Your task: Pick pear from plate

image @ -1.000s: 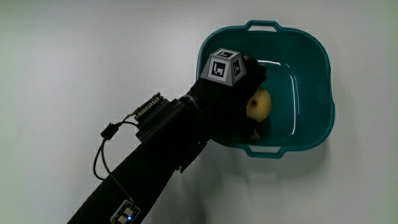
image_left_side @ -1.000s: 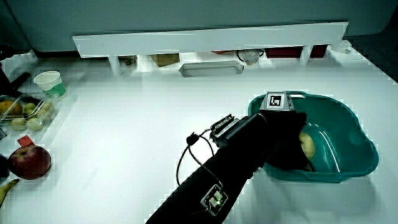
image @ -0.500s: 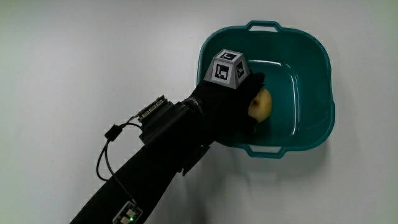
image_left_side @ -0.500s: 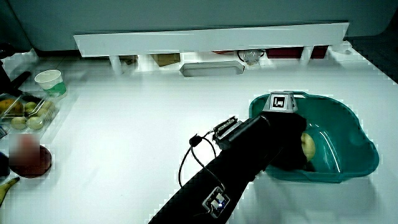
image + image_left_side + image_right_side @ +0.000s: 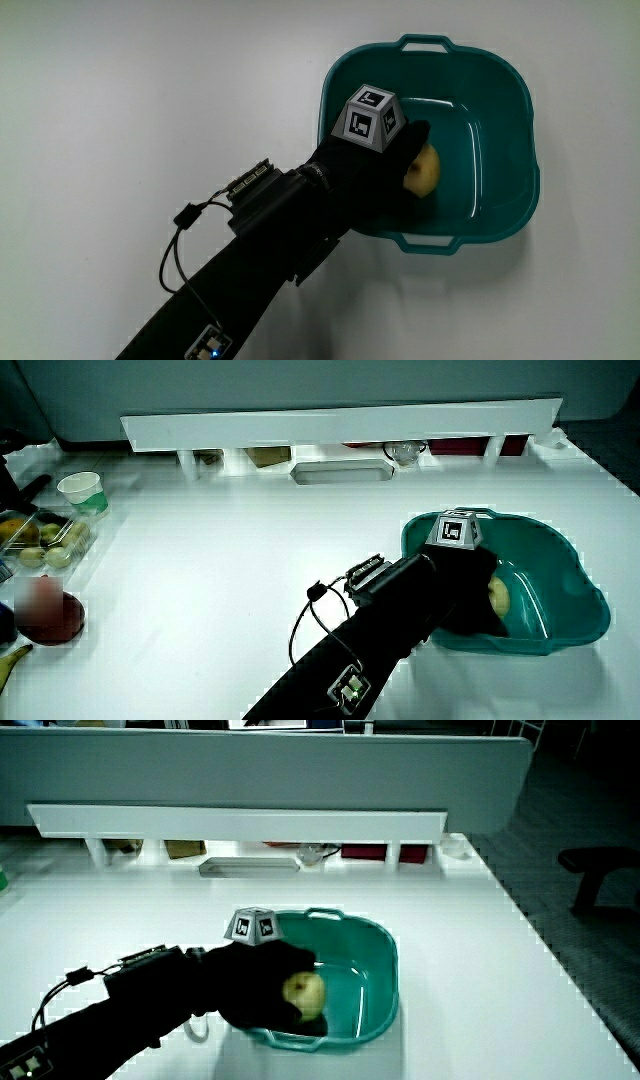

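One pear (image 5: 424, 172) inside the hand's (image 5: 372, 170) grip, within teal basin (image 5: 500, 70)

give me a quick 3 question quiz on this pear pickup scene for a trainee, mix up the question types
1. True or false: the pear lies on a flat white plate.
2. Multiple choice: where is the hand? A) over the paper cup B) inside the teal tub, against the pear C) resting on the bare table
3. Fill in: on the back of the hand sits a small patterned ____.

Key
1. False; it is inside the teal tub.
2. B
3. cube
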`<action>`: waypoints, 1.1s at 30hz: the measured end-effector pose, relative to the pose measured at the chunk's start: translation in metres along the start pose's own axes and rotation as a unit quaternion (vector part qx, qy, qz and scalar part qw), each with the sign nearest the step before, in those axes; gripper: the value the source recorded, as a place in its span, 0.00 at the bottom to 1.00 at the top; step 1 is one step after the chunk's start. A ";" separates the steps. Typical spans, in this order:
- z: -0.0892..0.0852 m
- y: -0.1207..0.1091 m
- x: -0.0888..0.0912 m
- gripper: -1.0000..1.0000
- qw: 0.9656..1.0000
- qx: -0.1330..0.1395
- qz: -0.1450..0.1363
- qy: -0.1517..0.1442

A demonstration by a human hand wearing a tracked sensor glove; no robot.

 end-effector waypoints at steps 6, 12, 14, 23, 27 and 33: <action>-0.003 -0.001 0.000 1.00 1.000 0.022 -0.010 -0.003; -0.005 -0.001 0.001 1.00 0.999 0.028 -0.022 -0.002; -0.004 -0.002 0.001 1.00 0.999 0.038 -0.027 -0.002; 0.016 -0.008 -0.009 1.00 0.996 0.080 -0.046 0.000; 0.037 -0.026 -0.018 1.00 0.991 0.134 -0.029 0.010; 0.065 -0.051 -0.037 1.00 0.990 0.137 -0.028 -0.007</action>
